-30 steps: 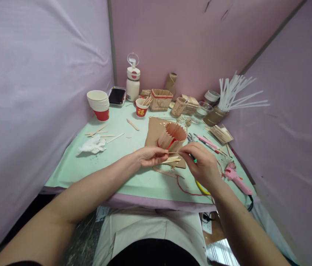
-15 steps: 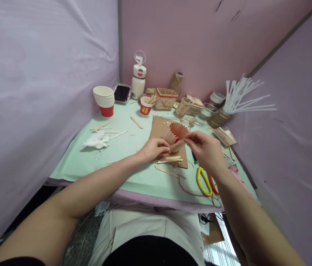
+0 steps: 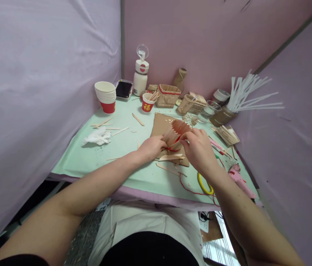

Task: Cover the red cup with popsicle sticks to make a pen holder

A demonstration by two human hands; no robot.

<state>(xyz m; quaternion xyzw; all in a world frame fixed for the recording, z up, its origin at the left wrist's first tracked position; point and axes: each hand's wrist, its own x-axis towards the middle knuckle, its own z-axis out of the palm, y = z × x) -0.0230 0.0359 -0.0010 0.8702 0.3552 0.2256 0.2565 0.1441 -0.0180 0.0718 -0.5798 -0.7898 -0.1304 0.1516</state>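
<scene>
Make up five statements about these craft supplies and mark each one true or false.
1. The left hand touches the jagged-rimmed wooden container. True.
2. The right hand grips the pink glue gun. False: the right hand is at the container; the glue gun lies apart from it.
3. The crumpled white tissue lies left of the container. True.
4. The wooden sticks stand in the stacked paper cups. False: they stand in the single red paper cup.
5. The white bottle stands upright. True.

black top with what look like short black sleeves, light beige trousers, both hands bare.
</scene>
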